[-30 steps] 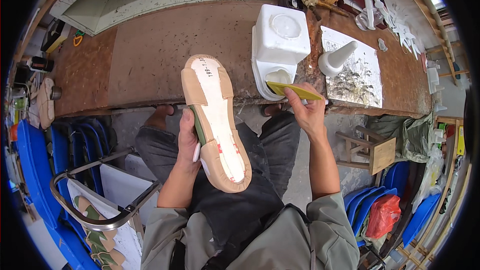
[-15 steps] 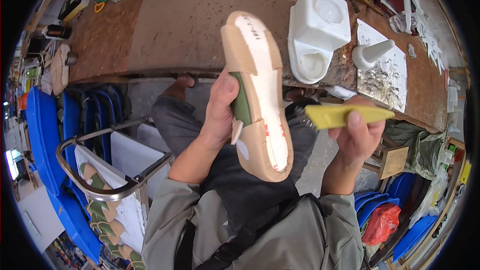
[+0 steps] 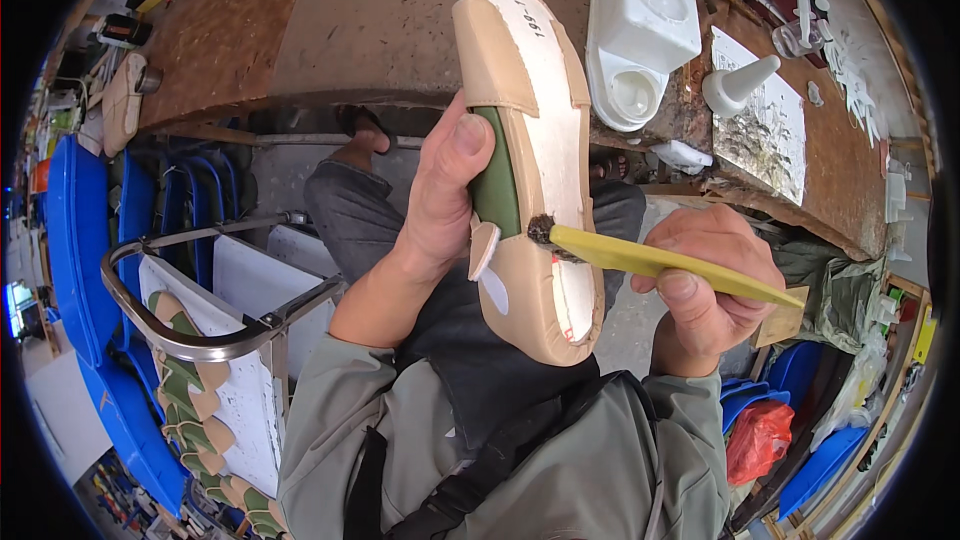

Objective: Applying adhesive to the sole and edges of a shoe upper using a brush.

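Beyond both hands runs a brown bench (image 3: 380,30), scuffed and specked, its edge curving across the view. And it's the left hand (image 3: 445,180) with the shoe (image 3: 555,170), gripping it by its left side, thumb against the green panel, fingers tucked out of sight behind! Sole up it goes, held over the lap between the two hands, toe and heel bound in tan, a white strip along the middle, a small tag (image 3: 483,251) sticking out just below the left thumb.

Over to the right hand (image 3: 710,275), and what a neat pinch: thumb and fingers closed around the yellow handle of a brush (image 3: 650,260), its tail poking out past the palm. Dark bristles (image 3: 541,230) meet the sole, right where tan borders white!

Ahead of the right hand, on the bench, sits a white dispenser (image 3: 645,20) with a round cup at its near end; right of that, a white cone-shaped bottle (image 3: 740,85) by a smeared sheet (image 3: 775,140). Left of the left hand, a metal rail (image 3: 190,345) curves round, green-and-tan pieces (image 3: 190,420) bunched beneath it. Behind the right hand, a red bag (image 3: 758,440) beside blue plastic.
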The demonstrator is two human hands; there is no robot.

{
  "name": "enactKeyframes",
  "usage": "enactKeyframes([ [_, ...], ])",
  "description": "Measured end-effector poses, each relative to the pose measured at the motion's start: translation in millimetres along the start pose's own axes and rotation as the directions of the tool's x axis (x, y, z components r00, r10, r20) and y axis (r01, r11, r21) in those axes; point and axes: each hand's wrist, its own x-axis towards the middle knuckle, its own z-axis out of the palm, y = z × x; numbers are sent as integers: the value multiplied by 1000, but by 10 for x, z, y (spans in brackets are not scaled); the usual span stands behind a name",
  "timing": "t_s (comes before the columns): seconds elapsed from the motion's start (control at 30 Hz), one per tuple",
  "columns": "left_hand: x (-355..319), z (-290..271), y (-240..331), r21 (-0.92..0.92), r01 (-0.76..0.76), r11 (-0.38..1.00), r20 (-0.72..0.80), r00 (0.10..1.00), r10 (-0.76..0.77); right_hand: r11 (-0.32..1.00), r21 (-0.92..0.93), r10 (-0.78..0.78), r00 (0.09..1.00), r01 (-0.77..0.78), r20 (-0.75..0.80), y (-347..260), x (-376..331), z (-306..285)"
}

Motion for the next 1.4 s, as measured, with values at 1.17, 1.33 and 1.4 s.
enactKeyframes([
  [1.17,-313,43,-93,-380,443,812,135,895,-425,908,368,-301,922,200,241,-148,-69,-7],
  [1.33,-343,115,-172,-466,537,703,174,835,-522,888,435,-273,933,150,235,-54,-1,1],
  [1.4,-357,113,-207,-499,594,631,224,792,-568,870,474,-288,919,134,268,-6,61,0],
])
